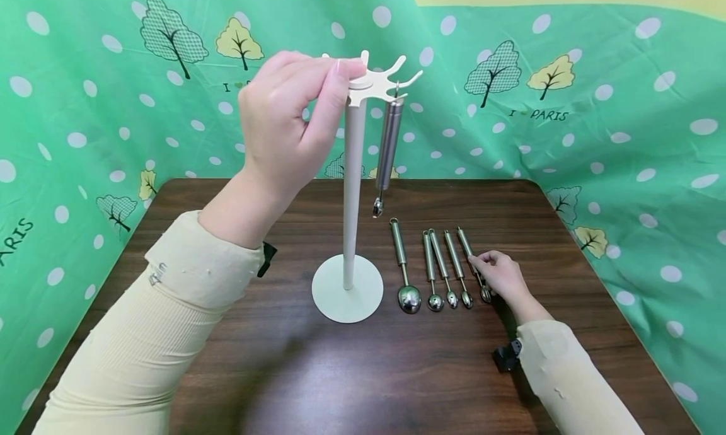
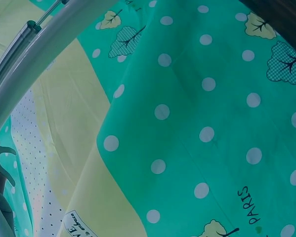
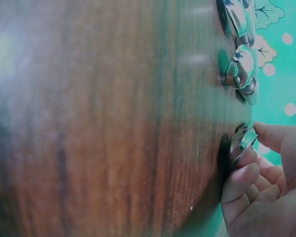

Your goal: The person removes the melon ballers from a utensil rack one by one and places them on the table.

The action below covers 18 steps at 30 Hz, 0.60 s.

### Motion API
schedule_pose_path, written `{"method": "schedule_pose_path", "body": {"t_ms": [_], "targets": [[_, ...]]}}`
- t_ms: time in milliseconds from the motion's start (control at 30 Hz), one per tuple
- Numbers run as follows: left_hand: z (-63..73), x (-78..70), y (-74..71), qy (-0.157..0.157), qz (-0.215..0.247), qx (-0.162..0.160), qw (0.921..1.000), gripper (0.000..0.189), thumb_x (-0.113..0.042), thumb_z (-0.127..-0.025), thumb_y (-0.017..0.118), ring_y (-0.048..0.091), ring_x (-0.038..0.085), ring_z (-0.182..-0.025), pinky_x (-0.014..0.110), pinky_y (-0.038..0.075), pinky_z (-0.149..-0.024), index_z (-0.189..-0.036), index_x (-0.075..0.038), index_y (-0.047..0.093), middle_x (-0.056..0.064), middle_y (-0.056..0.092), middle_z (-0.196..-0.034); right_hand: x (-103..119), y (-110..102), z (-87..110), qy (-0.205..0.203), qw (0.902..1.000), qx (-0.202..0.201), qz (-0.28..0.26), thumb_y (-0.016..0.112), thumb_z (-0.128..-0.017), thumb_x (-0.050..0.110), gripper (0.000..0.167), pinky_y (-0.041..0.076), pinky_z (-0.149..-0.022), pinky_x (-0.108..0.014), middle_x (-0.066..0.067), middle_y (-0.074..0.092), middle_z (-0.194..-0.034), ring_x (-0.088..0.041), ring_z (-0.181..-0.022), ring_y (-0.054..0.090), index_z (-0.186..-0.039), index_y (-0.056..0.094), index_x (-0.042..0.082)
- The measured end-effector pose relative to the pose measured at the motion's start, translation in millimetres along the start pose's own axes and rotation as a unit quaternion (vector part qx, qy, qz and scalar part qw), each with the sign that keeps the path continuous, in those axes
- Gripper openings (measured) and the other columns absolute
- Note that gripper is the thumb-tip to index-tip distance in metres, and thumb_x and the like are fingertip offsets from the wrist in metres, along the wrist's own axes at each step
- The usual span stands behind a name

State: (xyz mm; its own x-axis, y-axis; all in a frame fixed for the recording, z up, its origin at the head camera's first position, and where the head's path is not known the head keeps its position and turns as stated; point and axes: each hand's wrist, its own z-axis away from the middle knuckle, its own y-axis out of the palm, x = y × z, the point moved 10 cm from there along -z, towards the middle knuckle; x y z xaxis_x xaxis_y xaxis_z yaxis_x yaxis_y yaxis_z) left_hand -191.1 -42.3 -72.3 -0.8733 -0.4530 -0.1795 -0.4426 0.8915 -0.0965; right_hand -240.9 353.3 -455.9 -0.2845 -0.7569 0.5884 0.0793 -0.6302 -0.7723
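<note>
A cream hanging rack stands upright on a round base, with curved hooks spreading from its top. My left hand grips the top of the rack, fingers bent over its left side. From a right-hand hook hangs a steel utensil with a thick handle and a small head. Over on the right, my right hand pinches the handle of the rightmost small steel scoop, which lies on the table. The right wrist view shows the thumb and fingers of the right hand around that scoop.
A larger steel spoon lies just right of the rack's base. Between it and my right hand, several small scoops lie side by side, handles pointing away. The dark wooden table meets a green dotted cloth behind.
</note>
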Motion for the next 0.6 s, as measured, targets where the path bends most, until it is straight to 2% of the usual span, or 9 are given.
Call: {"method": "schedule_pose_path", "body": {"t_ms": [167,367,600], "targets": [[-0.6,-0.7,-0.8,0.002,0.0,0.001,1.0,0.028,-0.01,-0.092,0.054,0.064,0.024,-0.072,0.03,0.049,-0.068,-0.088,-0.009,0.081,0.002,0.078,-0.085,2.2,-0.1,0.8,-0.005,0.9999,0.001,0.011,0.051,-0.099,0.046,0.054,0.045,-0.059,-0.03,-0.009,0.061,-0.081,-0.014,-0.056,0.054,-0.115,0.059,-0.005],[-0.1,-0.7,-1.0,0.002,0.002,0.003,1.0,0.027,-0.01,-0.092,0.054,0.065,0.024,-0.072,0.03,0.05,-0.069,-0.088,-0.008,0.081,0.002,0.078,-0.085,2.6,-1.0,1.8,-0.007,0.9996,-0.007,0.026,0.051,-0.098,0.046,0.052,0.045,-0.066,-0.03,-0.017,0.063,-0.096,-0.019,-0.071,0.057,-0.113,0.061,-0.003],[-0.7,-0.5,-1.5,0.002,0.002,0.003,1.0,0.028,-0.01,-0.092,0.053,0.065,0.023,-0.072,0.029,0.049,-0.068,-0.087,-0.008,0.081,0.001,0.079,-0.087,2.0,-0.9,3.0,0.0,0.9998,-0.002,0.019,0.05,-0.098,0.049,0.056,0.047,-0.068,-0.033,-0.024,0.063,-0.107,-0.023,-0.072,0.06,-0.117,0.06,-0.003]]}}
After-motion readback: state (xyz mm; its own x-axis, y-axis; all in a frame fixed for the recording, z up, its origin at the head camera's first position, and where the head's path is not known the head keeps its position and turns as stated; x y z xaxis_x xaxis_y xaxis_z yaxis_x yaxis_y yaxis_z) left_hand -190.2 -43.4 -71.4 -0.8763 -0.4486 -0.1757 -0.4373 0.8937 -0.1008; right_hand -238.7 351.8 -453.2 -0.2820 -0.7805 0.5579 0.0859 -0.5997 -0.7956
